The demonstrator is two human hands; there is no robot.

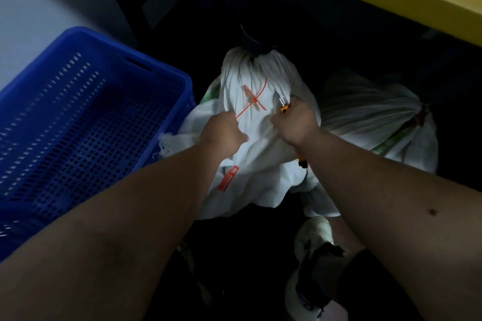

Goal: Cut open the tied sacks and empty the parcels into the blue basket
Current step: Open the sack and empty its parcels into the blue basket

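Sacks come first: the white sack (250, 138) I'm working on sits just at three o'clock of the blue basket (78, 117), its neck bunched at twelve o'clock, with a second tied sack (370, 112) further toward three o'clock. I judge I'm at the cutting step, and the next move calls for getting the blade under the red tie (254, 98) without slicing the parcels inside. My left hand (224, 133) is fisted tight on the tie's loose end, and my right hand (294, 122) is curled closed around an orange-handled cutter (284, 105), tip pointing toward eleven o'clock.
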